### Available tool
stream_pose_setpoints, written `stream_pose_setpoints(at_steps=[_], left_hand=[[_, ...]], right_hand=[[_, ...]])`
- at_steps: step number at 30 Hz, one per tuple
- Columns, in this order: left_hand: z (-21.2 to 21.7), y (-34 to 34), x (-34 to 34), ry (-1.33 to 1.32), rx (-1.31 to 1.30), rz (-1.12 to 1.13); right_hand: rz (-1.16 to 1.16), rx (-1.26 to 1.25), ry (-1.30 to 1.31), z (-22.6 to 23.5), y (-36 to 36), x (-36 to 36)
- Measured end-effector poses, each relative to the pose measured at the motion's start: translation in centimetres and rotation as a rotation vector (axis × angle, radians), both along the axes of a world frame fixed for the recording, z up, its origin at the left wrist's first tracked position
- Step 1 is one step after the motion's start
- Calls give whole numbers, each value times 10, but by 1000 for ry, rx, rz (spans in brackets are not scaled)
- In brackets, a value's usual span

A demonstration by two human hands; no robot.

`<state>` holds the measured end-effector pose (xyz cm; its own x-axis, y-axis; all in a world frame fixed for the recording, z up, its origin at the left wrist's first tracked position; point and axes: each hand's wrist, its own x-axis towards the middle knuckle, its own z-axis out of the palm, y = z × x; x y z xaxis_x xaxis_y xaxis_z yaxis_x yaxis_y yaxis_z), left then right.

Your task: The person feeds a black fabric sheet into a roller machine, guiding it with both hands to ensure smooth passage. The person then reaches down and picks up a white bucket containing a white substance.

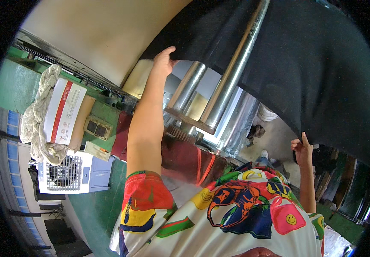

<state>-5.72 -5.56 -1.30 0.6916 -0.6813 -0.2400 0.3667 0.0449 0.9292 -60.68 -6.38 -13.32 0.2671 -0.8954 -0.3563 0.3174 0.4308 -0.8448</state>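
Observation:
A wide sheet of black cloth [317, 64] stretches across the far side and hangs over shiny metal rollers. My left hand [164, 62] grips its near edge at the left, arm reaching out. Farther right and closer to me, my right hand [303, 150] has its fingers curled at the cloth's lower edge, thumb pointing up. Between my hands, one long metal roller [236, 64] runs out over the cloth. A shorter metal roller [188, 88] lies beside it, partly under the cloth. Both end at a rusty bracket [189, 120].
A large cream roll or drum [99, 30] curves at the upper left. Below it, a green machine frame [18, 85] carries a white and red box [65, 111], bundled pale cloth [33, 124] and a switch box [98, 128]. A white fan [65, 173] stands at left.

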Motion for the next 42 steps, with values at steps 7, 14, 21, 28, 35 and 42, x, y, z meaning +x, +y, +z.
stream_pose_setpoints(at_steps=[7,14,21,28,35,42], left_hand=[[8,8,14,31,54,339],[-6,2,15,-21,-2,119],[16,12,-1,8,12,309],[13,-2,-17,-95,55,-32],[-7,-6,9,-19,37,50],[0,4,9,-43,79,106]], right_hand=[[124,-16,59,14,9,42],[267,8,58,13,5,71],[478,-11,138,30,10,104],[598,-12,97,39,7,134],[679,-90,7,46,0,166],[761,-128,-11,49,-7,206]])
